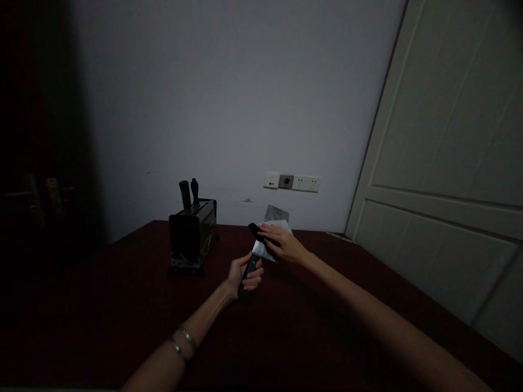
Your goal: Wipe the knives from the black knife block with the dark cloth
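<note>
My left hand (245, 272) is wrapped round the black handle of a broad-bladed kitchen knife (250, 272), whose pale blade slants up and away from me. Across that blade lies my right hand (286, 243), with its fingers bent over a dark, flat, elongated piece (255, 231). That piece is pressed against the blade, and its kind is too dark to make out. My right fingers and the dark piece hide the blade's middle. A grey, blade-like surface (277, 213) shows beyond my right hand. Both hands are above the table, close together.
A black knife block (194, 231) with two black handles (190, 193) sticking up stands left on the dark red table (245, 337). Behind is a wall with sockets (305, 184). A pale panelled door (441, 163) borders the right side. The light is dim.
</note>
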Tool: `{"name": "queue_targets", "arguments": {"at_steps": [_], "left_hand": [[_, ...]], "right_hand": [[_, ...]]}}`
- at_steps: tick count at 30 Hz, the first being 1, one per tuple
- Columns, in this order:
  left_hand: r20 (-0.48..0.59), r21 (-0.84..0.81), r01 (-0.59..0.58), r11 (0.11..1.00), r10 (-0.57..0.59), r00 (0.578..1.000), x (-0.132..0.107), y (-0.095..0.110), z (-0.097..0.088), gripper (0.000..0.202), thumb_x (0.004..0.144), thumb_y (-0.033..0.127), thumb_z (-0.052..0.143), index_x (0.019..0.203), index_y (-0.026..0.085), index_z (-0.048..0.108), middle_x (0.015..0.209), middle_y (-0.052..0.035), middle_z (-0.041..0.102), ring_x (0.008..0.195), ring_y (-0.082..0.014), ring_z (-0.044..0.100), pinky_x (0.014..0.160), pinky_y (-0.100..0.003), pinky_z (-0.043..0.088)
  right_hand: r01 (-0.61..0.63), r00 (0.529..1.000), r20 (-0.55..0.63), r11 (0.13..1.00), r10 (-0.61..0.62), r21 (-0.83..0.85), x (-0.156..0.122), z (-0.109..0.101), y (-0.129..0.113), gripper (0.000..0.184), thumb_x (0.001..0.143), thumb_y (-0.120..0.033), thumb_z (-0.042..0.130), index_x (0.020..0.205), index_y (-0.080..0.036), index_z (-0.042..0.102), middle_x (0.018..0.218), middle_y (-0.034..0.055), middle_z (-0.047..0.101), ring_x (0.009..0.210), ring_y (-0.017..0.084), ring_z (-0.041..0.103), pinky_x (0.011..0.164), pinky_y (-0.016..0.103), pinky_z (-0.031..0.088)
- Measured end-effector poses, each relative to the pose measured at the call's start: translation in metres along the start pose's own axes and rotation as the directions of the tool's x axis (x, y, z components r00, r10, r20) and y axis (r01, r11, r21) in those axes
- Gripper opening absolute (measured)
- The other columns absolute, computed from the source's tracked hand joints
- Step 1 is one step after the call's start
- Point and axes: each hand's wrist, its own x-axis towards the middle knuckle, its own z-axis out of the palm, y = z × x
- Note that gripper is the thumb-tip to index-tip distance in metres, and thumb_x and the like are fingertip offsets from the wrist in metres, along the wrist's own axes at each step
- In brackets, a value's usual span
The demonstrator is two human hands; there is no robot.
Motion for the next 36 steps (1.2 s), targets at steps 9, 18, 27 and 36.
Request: {"name": "queue_targets", "arguments": {"at_steps": [9,18,27,36], "left_hand": [[-0.013,0.007,-0.027,1.0,0.027,1.0,-0.001,0.001,0.001,0.035,0.087,0.042,0.034,0.072,0.013,0.047,0.046,0.0057,0.032,0.03,-0.003,0.015,0.027,-0.013,0.018],[0.025,0.033,0.038,0.999,-0.039,0.999,0.001,-0.002,0.003,0.035,0.087,0.043,0.032,0.074,0.014,0.047,0.046,0.0059,0.031,0.03,-0.0028,0.016,0.027,-0.013,0.016],[-0.045,0.067,0.006,0.998,-0.003,0.999,-0.001,0.004,-0.006,0.035,0.087,0.043,0.033,0.071,0.014,0.046,0.045,0.0057,0.031,0.03,-0.0035,0.017,0.027,-0.013,0.017],[-0.027,0.086,-0.058,0.995,0.061,0.998,-0.003,0.012,-0.007,0.033,0.087,0.042,0.034,0.072,0.015,0.044,0.047,0.0057,0.032,0.031,-0.0038,0.016,0.026,-0.013,0.019]], "right_hand": [[-0.042,0.996,-0.081,0.999,0.043,0.022,0.0,0.014,-0.013,0.038,0.085,-0.021,0.042,0.122,-0.02,0.05,0.133,0.0069,0.045,0.126,0.018,0.035,0.106,0.042,0.029],[-0.142,0.968,-0.21,0.99,0.136,-0.012,0.004,-0.007,0.014,0.036,0.084,-0.023,0.043,0.118,-0.021,0.054,0.131,0.007,0.048,0.123,0.019,0.04,0.105,0.041,0.03],[-0.52,0.658,-0.492,0.817,0.57,0.251,-0.008,-0.004,0.05,0.043,0.082,-0.042,0.041,0.11,-0.015,0.061,0.112,0.0081,0.063,0.104,0.024,0.057,0.091,0.036,0.041],[-0.634,0.607,-0.417,0.728,0.677,0.26,-0.062,0.035,0.048,0.05,0.085,-0.044,0.033,0.11,-0.011,0.06,0.1,0.0129,0.068,0.091,0.027,0.062,0.078,0.036,0.046]]}}
